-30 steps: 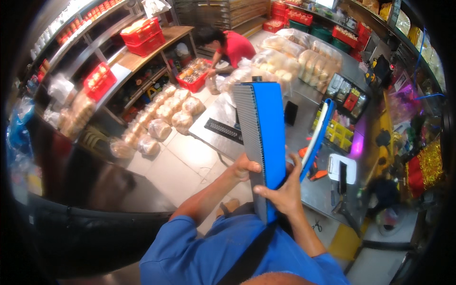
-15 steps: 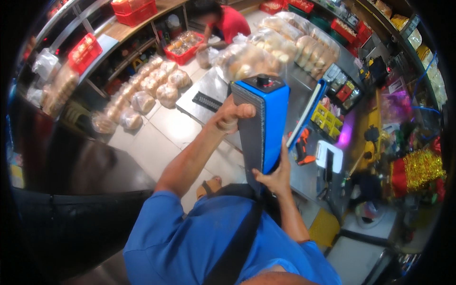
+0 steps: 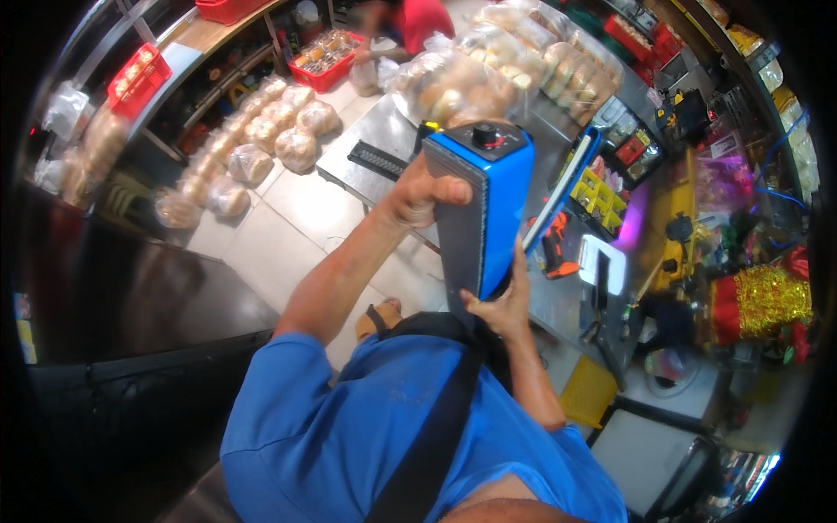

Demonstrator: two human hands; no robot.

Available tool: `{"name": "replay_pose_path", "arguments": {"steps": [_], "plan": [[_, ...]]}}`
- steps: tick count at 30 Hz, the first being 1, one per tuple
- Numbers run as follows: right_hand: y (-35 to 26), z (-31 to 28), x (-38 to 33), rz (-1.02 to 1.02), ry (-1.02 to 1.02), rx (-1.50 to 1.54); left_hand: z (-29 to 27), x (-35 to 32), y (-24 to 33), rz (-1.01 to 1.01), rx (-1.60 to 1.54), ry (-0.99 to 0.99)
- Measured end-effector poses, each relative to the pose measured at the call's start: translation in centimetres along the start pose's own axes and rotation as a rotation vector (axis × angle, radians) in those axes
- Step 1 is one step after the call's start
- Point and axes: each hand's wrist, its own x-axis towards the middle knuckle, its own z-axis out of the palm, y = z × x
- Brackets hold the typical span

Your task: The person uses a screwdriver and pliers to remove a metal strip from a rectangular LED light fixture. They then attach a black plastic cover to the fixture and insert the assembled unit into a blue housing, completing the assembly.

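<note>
Both hands hold up a long blue impulse bag sealer (image 3: 507, 196) in front of my body, with a black knob on its top end and a dark grey face turned left. My left hand (image 3: 429, 193) is closed round its upper left edge, the thumb lying across the grey face and the fingers mostly hidden. Lower down, my right hand (image 3: 504, 301) grips the opposite side, thumb on the near edge and fingers along the blue side. A thin blue and white bar (image 3: 562, 190) slants beside the sealer; I cannot tell whether it is joined to it.
Beyond the sealer, a metal table (image 3: 375, 131) bears bagged bread rolls (image 3: 462, 83), a yellow compartment tray (image 3: 599, 196) and an orange and black power drill (image 3: 554, 248). More bagged rolls (image 3: 253, 161) stand on the floor. A person in red (image 3: 417, 26) works near a red crate (image 3: 327, 63).
My view has dipped slightly, so the background sits higher in the picture. Both hands keep the same grip on the sealer, and its position relative to my body is nearly unchanged.
</note>
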Motion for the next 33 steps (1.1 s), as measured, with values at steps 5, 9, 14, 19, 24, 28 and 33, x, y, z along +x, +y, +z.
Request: {"name": "replay_pose_path", "arguments": {"steps": [5,9,14,19,24,28,33], "plan": [[0.7,0.6,-0.2,0.002,-0.024,0.003,-0.1,-0.1,0.3,-0.007,0.015,0.011],[0.3,1.6,-0.8,0.075,0.018,0.027,-0.6,-0.9,1.0,-0.034,0.058,-0.011],[0.0,2.3,-0.7,0.072,0.016,-0.019,-1.9,-1.7,1.5,-0.058,0.079,-0.014],[-0.3,3.1,-0.3,0.022,-0.009,-0.006,-2.6,-2.1,1.3,-0.028,0.02,-0.008],[0.3,3.3,0.0,-0.006,-0.017,0.01,-3.0,-1.8,1.5,-0.014,0.004,-0.027],[0.4,3.0,0.3,-0.017,-0.051,-0.02,-3.3,-1.8,1.3,-0.021,0.024,0.011],[0.2,3.0,0.5,-0.011,-0.064,-0.065,-3.6,-2.2,1.4,-0.047,0.056,0.045]]}}
